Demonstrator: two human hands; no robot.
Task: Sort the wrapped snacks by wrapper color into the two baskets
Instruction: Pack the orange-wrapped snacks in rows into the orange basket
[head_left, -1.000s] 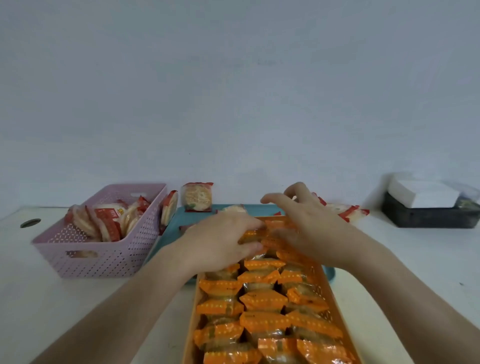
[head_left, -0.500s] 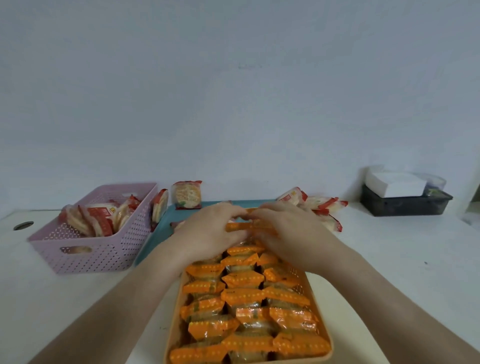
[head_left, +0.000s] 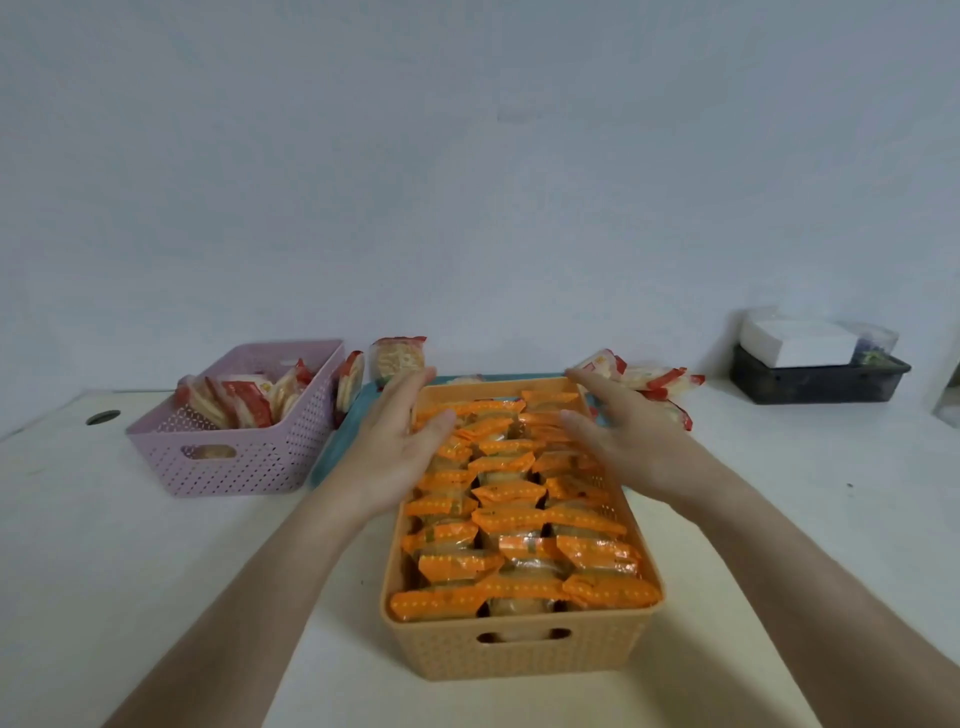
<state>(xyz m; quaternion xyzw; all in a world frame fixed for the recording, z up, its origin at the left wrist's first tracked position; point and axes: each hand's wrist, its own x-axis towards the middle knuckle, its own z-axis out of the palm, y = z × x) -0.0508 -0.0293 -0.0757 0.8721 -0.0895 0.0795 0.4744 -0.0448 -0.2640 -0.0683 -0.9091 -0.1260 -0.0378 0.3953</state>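
So: orange-wrapped snacks (head_left: 519, 514) sit packed in rows in the orange basket (head_left: 519, 660), mid-table toward the near edge. It looks full to the rim.

Our left hand (head_left: 400, 447) and right hand (head_left: 618, 436) hover over its far end, one at each side rim. Fingers are straight, palms face in, and neither grasps anything. We can't tell if they touch the rim or the packs.

Toward the far-left corner, red-wrapped snacks (head_left: 244, 400) partly fill the pink basket (head_left: 234, 467). Loose red packs (head_left: 654, 382) lie near the far edge, just right of the teal tray (head_left: 337, 441) behind the orange basket.

Our read: orange side looks done, red remains.

Risks:
- Rim-level packs could pop out if we press down or shove the basket.
- Reaching across for the loose red packs, a forearm could snag a wrapper and drag it out.

A black box (head_left: 815, 382) sits far-right, well apart.
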